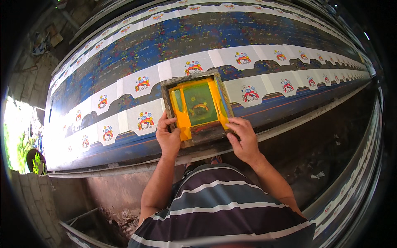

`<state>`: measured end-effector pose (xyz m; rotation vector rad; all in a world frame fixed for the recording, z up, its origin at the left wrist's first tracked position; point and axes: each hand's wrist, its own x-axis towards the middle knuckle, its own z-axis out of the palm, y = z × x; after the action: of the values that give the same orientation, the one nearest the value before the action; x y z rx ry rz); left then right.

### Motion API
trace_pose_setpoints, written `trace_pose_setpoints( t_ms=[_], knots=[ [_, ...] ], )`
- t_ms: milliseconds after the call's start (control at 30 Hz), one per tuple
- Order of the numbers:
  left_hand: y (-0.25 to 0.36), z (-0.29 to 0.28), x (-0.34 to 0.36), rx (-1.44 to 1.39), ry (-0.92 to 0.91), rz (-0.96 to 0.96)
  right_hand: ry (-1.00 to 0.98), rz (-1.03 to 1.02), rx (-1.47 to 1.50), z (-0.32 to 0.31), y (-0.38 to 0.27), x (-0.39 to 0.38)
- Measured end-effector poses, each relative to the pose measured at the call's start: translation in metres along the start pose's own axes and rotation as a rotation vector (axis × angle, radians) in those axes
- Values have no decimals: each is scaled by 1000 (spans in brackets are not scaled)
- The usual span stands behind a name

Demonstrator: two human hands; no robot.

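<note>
Wooden frame held at near long edge of tabletop, its near end overlapping that edge, far end over the nearer rows of white pieces. Whether it is lifted or resting can't be told.

Frame is shallow, open-topped. Inside: green mesh panel across the middle, small rainbow motif on it. Mesh bordered by yellow tape down both sides. Dark residue seen along the near inner end, inside the rim.

Hands: left hand partly closed, fingers curled on the left bar, thumb at the near-left corner; frame gripped. Right hand half open, fingers laid on the near-right corner, thumb spread away below; firmness of hold can't be told.

White pieces laid in long rows parallel to the near and far edges, each marked with a colourful cartoon print. Blue-black tabletop surface spotted with paint between rows. Striped shirt seen below. Another surface with rows of pieces is placed at lower right.
</note>
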<state>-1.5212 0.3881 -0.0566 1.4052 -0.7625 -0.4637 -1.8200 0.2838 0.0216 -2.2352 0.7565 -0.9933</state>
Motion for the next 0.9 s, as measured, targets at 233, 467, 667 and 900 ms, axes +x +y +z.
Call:
trace_pose_setpoints(
  t_ms=[233, 467, 667, 900],
  knots=[
    [-3, -4, -1, -82, -24, -82, -253, -275, -157, 15, -15, 25],
    [1, -3, -3, 11, -3, -82, -433, -288, -217, 29, -19, 57],
    [7, -2, -4, 99, 0, -104, -553, -108, -100, 15, -18, 89],
    [12, -1, -7, 195, 7, -36, -480, -144, -169, 24, -33, 64]
  ],
)
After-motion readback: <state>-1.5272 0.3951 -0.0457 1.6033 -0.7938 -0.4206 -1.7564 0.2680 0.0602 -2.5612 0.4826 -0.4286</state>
